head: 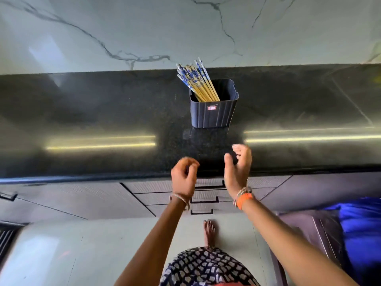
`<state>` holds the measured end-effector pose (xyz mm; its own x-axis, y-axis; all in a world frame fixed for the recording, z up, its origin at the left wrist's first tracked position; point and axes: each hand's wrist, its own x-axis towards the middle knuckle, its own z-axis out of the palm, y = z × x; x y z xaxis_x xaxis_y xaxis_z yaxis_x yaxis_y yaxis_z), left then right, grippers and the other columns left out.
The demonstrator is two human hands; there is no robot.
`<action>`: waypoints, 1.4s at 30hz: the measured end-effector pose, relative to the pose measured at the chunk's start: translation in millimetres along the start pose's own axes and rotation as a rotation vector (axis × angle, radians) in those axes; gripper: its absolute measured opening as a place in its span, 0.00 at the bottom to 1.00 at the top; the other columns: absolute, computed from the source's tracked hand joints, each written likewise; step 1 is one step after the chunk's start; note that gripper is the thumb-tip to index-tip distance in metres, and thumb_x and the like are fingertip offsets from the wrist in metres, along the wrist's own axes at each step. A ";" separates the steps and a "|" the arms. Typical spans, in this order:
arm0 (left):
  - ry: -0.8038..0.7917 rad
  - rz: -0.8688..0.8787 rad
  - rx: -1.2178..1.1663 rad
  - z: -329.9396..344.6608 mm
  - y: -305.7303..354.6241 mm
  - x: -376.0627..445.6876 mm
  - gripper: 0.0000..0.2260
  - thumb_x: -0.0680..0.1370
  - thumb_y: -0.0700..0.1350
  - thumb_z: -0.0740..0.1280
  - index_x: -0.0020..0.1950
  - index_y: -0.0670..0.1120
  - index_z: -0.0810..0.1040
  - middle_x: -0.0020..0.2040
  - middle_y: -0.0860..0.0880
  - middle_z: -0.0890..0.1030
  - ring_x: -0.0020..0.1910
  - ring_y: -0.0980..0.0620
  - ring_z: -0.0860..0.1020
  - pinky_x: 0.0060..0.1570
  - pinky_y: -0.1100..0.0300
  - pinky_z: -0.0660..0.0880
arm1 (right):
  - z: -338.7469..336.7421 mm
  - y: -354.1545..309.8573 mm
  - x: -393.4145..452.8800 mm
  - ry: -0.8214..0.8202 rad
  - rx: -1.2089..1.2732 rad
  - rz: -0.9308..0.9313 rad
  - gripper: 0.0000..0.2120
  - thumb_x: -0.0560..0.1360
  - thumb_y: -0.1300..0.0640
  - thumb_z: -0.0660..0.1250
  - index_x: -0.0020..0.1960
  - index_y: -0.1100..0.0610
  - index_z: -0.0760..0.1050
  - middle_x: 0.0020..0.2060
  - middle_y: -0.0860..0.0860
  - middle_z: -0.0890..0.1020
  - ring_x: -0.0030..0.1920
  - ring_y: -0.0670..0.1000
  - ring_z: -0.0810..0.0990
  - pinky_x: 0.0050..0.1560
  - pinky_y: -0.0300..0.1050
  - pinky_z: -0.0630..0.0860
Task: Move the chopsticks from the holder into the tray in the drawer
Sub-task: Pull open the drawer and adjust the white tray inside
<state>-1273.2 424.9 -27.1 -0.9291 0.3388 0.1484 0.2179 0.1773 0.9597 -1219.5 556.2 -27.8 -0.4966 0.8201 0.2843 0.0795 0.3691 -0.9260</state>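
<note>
Leaning to the left in a dark ribbed holder [213,112], a bundle of chopsticks [195,79] is seen with the blue-patterned ends fanned out above the rim; the lean is judged to come from the holder being wider than the bundle, so the sticks rest against its left wall. The holder is set well back on the countertop [103,112], near the wall, which is probably why both arms are stretched forward over the counter edge.

Nothing is gripped by either hand. The left hand [183,176] is loosely curled, fingers bent toward the palm, empty. The right hand [239,166] is held with fingers parted and the palm turned inward, also empty, nearer the holder but apart from it. No chopstick is touched.

Below the counter edge a stack of drawers [204,197] with recessed handles is seen, all closed; the tray cannot be seen, so it is judged that a drawer has yet to be opened before any chopstick can be placed.

The countertop is dark, polished and speckled, with long streaks of light reflected across it. Behind it a pale wall [185,27] with grey marble veining is seen. The floor [103,254] is pale and tiled, a bare foot [209,232] is planted on it, and something blue [360,234] is seen at the right.
</note>
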 end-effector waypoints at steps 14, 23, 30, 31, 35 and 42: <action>-0.634 0.310 0.909 -0.9 -103.6 -9.2 0.19 0.77 0.35 0.59 0.69 0.37 0.69 0.67 0.36 0.73 0.64 0.37 0.73 0.65 0.49 0.71 | 29.4 88.4 -38.9 -1.130 -1.055 -0.346 0.19 0.79 0.59 0.54 0.69 0.63 0.64 0.65 0.61 0.73 0.64 0.60 0.74 0.63 0.52 0.70; -0.502 0.120 1.124 36.1 -118.1 -13.3 0.15 0.79 0.41 0.58 0.63 0.47 0.76 0.61 0.43 0.78 0.63 0.44 0.74 0.63 0.55 0.69 | 35.9 114.8 -41.3 -0.921 -0.900 -0.308 0.13 0.79 0.55 0.56 0.54 0.59 0.76 0.54 0.57 0.82 0.57 0.58 0.78 0.54 0.49 0.69; -0.507 0.041 1.230 34.9 -101.3 -48.0 0.12 0.79 0.42 0.60 0.59 0.46 0.79 0.55 0.42 0.81 0.55 0.41 0.79 0.56 0.50 0.75 | 16.9 112.9 -72.6 -0.898 -0.855 -0.237 0.11 0.77 0.58 0.57 0.53 0.56 0.78 0.53 0.57 0.83 0.57 0.58 0.79 0.58 0.48 0.69; -0.527 0.023 1.226 33.3 -97.6 -54.3 0.12 0.79 0.42 0.60 0.59 0.46 0.79 0.55 0.42 0.81 0.55 0.41 0.79 0.55 0.50 0.75 | 13.8 112.2 -76.8 -0.915 -0.852 -0.223 0.11 0.77 0.59 0.57 0.53 0.57 0.78 0.54 0.57 0.83 0.58 0.58 0.78 0.59 0.48 0.70; -0.460 0.313 1.131 15.9 -79.0 -80.7 0.10 0.75 0.40 0.62 0.54 0.45 0.80 0.49 0.43 0.83 0.48 0.43 0.81 0.45 0.54 0.77 | -6.5 110.1 -103.6 -0.959 -0.860 -0.225 0.13 0.78 0.55 0.57 0.57 0.57 0.77 0.58 0.56 0.81 0.61 0.58 0.77 0.62 0.50 0.68; -0.363 0.297 1.130 -5.6 -46.8 -126.4 0.24 0.74 0.59 0.64 0.65 0.47 0.71 0.61 0.46 0.78 0.60 0.44 0.75 0.61 0.52 0.68 | -79.6 67.0 -159.5 -0.905 -0.709 -0.370 0.13 0.72 0.65 0.58 0.53 0.60 0.78 0.47 0.57 0.82 0.51 0.59 0.79 0.52 0.50 0.75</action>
<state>-1167.6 368.6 -89.4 -0.7009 0.7091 0.0775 0.7124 0.6904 0.1260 -1066.2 484.9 -115.5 -0.9927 0.1153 -0.0359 0.1200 0.9074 -0.4027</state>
